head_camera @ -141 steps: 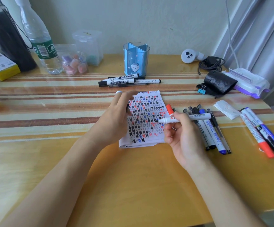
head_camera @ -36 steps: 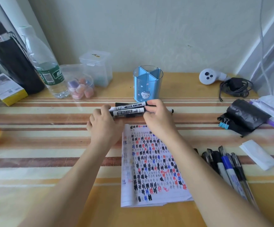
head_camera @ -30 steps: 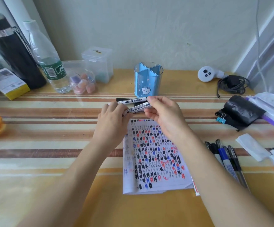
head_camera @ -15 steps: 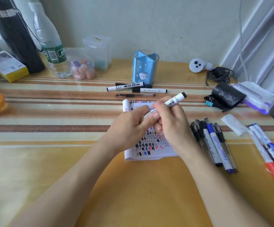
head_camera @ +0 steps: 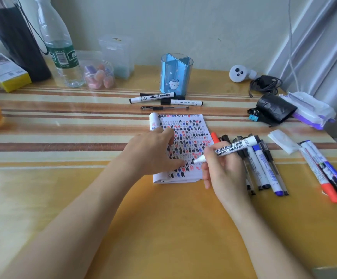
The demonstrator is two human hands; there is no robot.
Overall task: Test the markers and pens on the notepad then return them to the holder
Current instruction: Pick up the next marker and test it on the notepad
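Observation:
My right hand (head_camera: 221, 174) grips an uncapped white board marker (head_camera: 235, 146) like a pen, its black tip touching the notepad (head_camera: 185, 127), which is covered in black, red and blue marks. My left hand (head_camera: 153, 153) rests flat on the notepad's left side with relaxed fingers; no cap shows in it. The blue divided holder (head_camera: 176, 74) stands behind, with no pens showing above its rim. Two markers (head_camera: 152, 97) and a black pen (head_camera: 163, 107) lie in front of it. Several pens and markers (head_camera: 263, 170) lie right of the notepad, three more markers (head_camera: 324, 170) farther right.
Along the back left stand a black flask (head_camera: 16, 37), a water bottle (head_camera: 61, 49), a yellow box (head_camera: 6, 74), an eraser jar (head_camera: 99, 76) and a clear box (head_camera: 117, 55). At the right are a black pouch (head_camera: 275, 107), a wipes packet (head_camera: 310, 112), a cable (head_camera: 265, 85) and a tissue (head_camera: 282, 140).
Both hands took a marker from in front of the holder and brought it over the notepad. They have since separated: the right hand has lowered the tip to the paper, the left lies on the pad.

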